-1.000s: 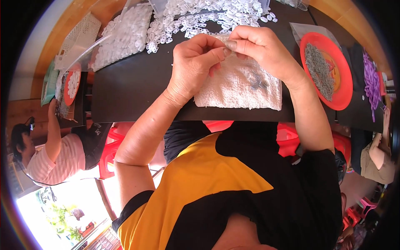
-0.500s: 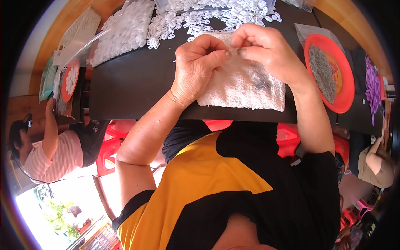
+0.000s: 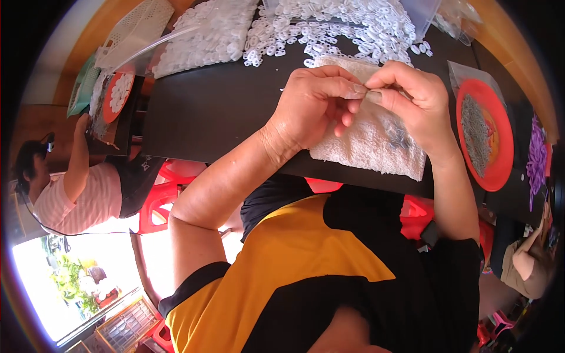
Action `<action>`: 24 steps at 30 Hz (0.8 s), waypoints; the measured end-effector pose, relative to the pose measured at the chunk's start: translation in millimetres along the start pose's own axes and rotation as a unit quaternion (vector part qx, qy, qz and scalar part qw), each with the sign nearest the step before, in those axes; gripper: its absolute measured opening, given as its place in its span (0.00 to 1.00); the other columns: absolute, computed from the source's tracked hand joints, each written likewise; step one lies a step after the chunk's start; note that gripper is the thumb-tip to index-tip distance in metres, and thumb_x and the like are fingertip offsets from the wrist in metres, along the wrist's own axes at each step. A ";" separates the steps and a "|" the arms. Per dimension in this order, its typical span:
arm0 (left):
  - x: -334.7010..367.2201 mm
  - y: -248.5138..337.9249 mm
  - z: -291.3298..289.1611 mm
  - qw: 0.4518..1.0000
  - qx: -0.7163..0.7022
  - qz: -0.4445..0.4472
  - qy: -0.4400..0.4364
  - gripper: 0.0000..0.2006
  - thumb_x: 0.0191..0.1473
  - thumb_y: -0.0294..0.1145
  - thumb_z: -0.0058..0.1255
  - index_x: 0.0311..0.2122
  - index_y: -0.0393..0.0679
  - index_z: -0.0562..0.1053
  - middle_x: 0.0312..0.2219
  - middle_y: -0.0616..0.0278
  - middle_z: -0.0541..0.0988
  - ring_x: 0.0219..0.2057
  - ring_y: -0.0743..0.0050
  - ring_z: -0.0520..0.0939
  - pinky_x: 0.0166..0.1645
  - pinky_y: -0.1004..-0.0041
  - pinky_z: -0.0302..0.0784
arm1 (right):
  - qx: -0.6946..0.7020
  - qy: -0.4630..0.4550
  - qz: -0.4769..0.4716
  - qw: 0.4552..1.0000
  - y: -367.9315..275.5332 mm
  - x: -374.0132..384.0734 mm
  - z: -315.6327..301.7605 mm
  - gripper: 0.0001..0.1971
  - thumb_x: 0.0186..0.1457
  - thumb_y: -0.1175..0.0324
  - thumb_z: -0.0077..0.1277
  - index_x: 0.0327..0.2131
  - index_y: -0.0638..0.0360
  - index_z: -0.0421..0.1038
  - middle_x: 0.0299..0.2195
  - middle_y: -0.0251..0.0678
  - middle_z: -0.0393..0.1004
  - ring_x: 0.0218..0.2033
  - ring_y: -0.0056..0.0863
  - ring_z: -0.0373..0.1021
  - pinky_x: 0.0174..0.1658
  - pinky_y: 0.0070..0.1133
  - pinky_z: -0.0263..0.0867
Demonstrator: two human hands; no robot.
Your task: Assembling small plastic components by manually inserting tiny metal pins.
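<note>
Above a white terry towel (image 3: pixel 365 150), my left hand (image 3: pixel 315 106) and my right hand (image 3: pixel 416 103) meet at their fingertips. Thumb and forefinger of each are pinched together, and whatever lies between them is too small to make out. The other fingers of the left hand hang loosely curled below its pinch. A little cluster of thin grey pieces (image 3: pixel 400 138) rests on the towel under the right hand. Beyond the hands, many small white plastic pieces with holes (image 3: pixel 329 35) are spread over the dark table (image 3: pixel 206 112).
A clear bag of white pieces (image 3: pixel 203 41) lies at the far left. On the right, a red plate (image 3: pixel 500 159) holds a heap of small grey parts (image 3: pixel 475 135), with purple strips (image 3: pixel 537 159) beyond it. Other people sit at left (image 3: pixel 88 200) and right (image 3: pixel 524 267).
The whole view has shifted, so the table and hands appear lower and farther right. My fingertips have come closer together, and the left hand's lower fingers have loosened.
</note>
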State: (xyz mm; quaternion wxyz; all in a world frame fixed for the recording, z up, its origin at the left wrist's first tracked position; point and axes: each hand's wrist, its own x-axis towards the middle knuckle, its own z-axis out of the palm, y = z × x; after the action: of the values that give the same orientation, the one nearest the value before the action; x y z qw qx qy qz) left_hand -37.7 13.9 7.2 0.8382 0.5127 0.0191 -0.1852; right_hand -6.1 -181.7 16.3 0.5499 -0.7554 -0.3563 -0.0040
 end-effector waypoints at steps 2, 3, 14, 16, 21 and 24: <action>0.2 13.1 -2.7 0.977 0.202 0.052 0.037 0.05 0.49 0.26 0.55 0.28 0.35 0.75 0.21 0.63 0.76 0.19 0.78 0.74 0.22 0.78 0.70 | -0.011 0.004 0.011 1.000 1.8 0.1 -0.3 0.05 0.50 0.82 0.50 0.32 0.66 0.72 0.25 0.31 0.75 0.28 0.15 0.70 0.33 0.14 0.65; 4.1 18.9 -14.4 0.914 0.378 0.142 0.050 0.05 0.48 0.27 0.57 0.26 0.37 0.76 0.22 0.68 0.77 0.20 0.82 0.74 0.25 0.79 0.70 | -0.013 0.015 0.026 0.999 2.9 0.5 -0.6 0.04 0.49 0.82 0.50 0.31 0.66 0.71 0.25 0.31 0.75 0.28 0.15 0.70 0.33 0.14 0.65; 51.0 28.6 -119.5 0.441 0.814 0.350 0.140 0.06 0.46 0.31 0.58 0.29 0.45 0.73 0.29 0.60 0.72 0.35 0.58 0.77 0.35 0.61 0.75 | -0.030 0.013 0.040 0.999 5.3 0.9 2.2 0.05 0.49 0.81 0.49 0.32 0.65 0.71 0.25 0.31 0.75 0.28 0.14 0.69 0.32 0.14 0.64; 52.2 29.2 -120.6 0.437 0.815 0.357 0.134 0.05 0.46 0.31 0.57 0.29 0.45 0.73 0.29 0.60 0.72 0.35 0.58 0.77 0.35 0.61 0.75 | -0.019 0.019 0.052 0.998 4.7 1.2 1.6 0.05 0.49 0.81 0.49 0.32 0.65 0.71 0.25 0.31 0.75 0.28 0.13 0.69 0.32 0.15 0.64; 55.2 41.4 -116.5 0.531 0.778 0.323 0.089 0.04 0.43 0.30 0.55 0.23 0.44 0.72 0.28 0.59 0.72 0.34 0.55 0.76 0.36 0.62 0.74 | -0.018 0.022 0.056 0.998 5.2 0.4 2.4 0.05 0.49 0.81 0.48 0.32 0.65 0.71 0.25 0.30 0.74 0.27 0.13 0.67 0.32 0.14 0.63; 55.7 43.5 -107.6 0.547 0.778 0.291 0.104 0.05 0.42 0.31 0.54 0.22 0.43 0.72 0.28 0.58 0.72 0.34 0.54 0.76 0.37 0.62 0.73 | -0.010 0.028 0.050 0.998 7.9 0.6 4.2 0.05 0.49 0.80 0.48 0.32 0.65 0.71 0.24 0.29 0.74 0.27 0.13 0.66 0.32 0.14 0.63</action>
State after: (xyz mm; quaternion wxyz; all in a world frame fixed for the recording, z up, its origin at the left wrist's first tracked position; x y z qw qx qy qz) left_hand 45.5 108.6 -19.1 0.1115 0.9573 -0.1959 0.1807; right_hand -3.0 -179.0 8.3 0.5514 -0.7776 -0.3021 -0.0014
